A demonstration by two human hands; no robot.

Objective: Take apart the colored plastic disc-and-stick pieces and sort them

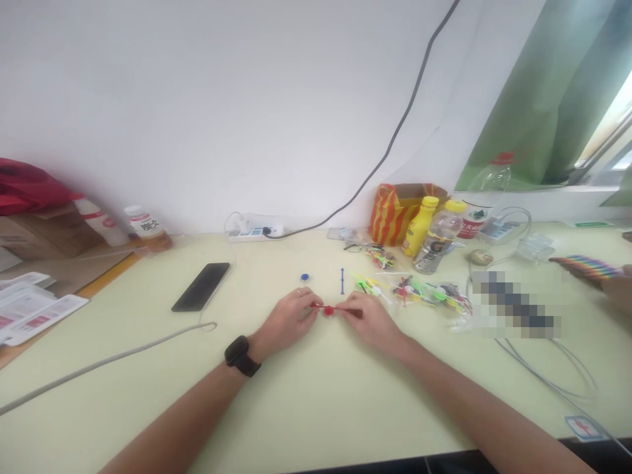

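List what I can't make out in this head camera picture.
All in the head view:
Small red plastic piece: ends partly hidden by the left hand and right hand.
Dark elongated object on the right: covered by pixelation.
White printed sheets: text blurred, cut off by the left edge.

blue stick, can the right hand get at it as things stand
Likely yes: the blue stick lies just beyond the right hand, with nothing visible between them, though that hand holds the red piece and may need to let go first.
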